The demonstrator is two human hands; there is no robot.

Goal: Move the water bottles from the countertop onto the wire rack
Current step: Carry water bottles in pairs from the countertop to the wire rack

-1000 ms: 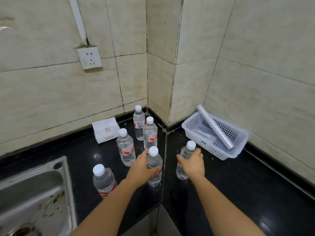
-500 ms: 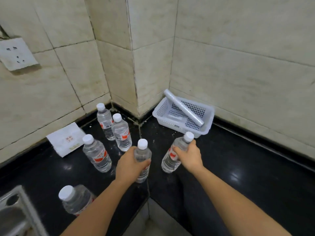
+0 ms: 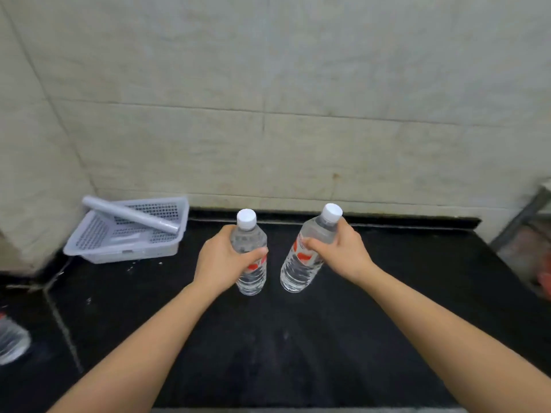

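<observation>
Two clear water bottles with white caps and red labels are held above the black countertop (image 3: 298, 353). My left hand (image 3: 222, 259) grips the left bottle (image 3: 252, 275) around its upper body and holds it upright. My right hand (image 3: 343, 253) grips the right bottle (image 3: 301, 263) near its shoulder, with the bottle tilted so its cap leans right. A third bottle (image 3: 12, 341) shows blurred at the far left edge. A grey metal frame (image 3: 524, 216), perhaps the wire rack, shows at the far right edge beyond the counter's end.
A white perforated plastic basket (image 3: 125, 251) with a grey roll (image 3: 131, 214) lying across it stands at the back left by the tiled wall corner. The beige tiled wall (image 3: 298, 114) runs along the back of the counter.
Both hands have lifted their bottles off the counter and carried them right. My view has swung right: the other bottles, socket and sink have left the frame, and the counter's right end has appeared.
</observation>
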